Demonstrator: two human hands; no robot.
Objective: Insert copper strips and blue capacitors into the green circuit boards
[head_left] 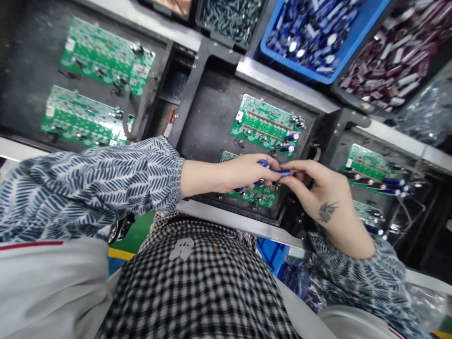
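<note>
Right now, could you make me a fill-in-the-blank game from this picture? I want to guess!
The ____ hand, with a dark tattoo, touches a small cylinder.
The middle tray holds ____ circuit boards.
Those boards are mostly ____ in color.
The bin full of blue cylinders is colored ____.

Missing words: right; two; green; blue.

The left forearm (201,178) reaches across almost level, the left hand (256,170) curling its fingers under, thumb pointing right. The right forearm (355,238) angles up from the lower right; the right hand (325,188), tattooed near the wrist, pinches with thumb and forefinger beside the left fingertips.
</note>
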